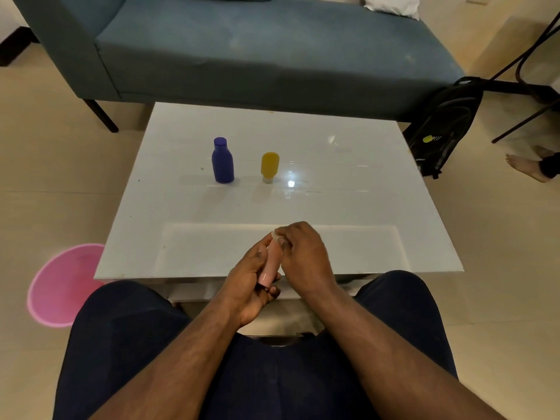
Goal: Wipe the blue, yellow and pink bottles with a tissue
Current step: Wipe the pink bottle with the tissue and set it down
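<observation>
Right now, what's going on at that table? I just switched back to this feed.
A seated person holds the pink bottle in the left hand at the table's near edge, while the right hand works at its top end with what looks like a small piece of tissue. The blue bottle and yellow bottle stand upright farther back, side by side, untouched.

Bare forearms — dark navy trousers.

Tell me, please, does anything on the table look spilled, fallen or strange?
Nothing stands out. The blue bottle and yellow bottle stand upright on the table, the yellow one on its cap. No spill shows.
</observation>
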Demonstrator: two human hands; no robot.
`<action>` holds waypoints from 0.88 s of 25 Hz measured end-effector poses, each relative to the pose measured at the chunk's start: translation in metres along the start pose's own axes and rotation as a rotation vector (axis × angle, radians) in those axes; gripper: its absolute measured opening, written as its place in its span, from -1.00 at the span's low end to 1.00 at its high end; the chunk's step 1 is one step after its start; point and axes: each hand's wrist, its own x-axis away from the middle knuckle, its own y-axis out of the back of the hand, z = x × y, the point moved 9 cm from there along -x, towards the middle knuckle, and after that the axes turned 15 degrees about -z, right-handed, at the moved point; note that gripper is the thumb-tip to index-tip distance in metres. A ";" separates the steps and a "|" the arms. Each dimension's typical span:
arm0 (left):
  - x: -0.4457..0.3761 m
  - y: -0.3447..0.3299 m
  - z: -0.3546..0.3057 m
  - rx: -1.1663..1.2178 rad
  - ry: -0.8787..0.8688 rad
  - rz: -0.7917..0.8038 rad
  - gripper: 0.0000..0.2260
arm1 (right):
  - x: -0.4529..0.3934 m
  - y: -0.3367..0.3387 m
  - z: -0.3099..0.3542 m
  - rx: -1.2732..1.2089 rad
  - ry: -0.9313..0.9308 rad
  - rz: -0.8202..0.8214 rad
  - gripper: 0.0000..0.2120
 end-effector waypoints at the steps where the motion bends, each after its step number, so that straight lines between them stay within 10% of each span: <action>1: -0.001 0.000 -0.001 0.000 -0.015 0.002 -0.71 | 0.007 -0.005 0.008 0.016 0.073 0.041 -0.81; 8: -0.003 0.005 -0.005 -0.159 -0.112 -0.055 -0.75 | -0.017 0.012 -0.032 -0.060 -0.244 -0.035 -0.78; 22: -0.010 0.007 -0.001 -0.111 -0.120 -0.044 -0.78 | 0.005 0.010 -0.015 -0.106 -0.122 -0.016 -0.81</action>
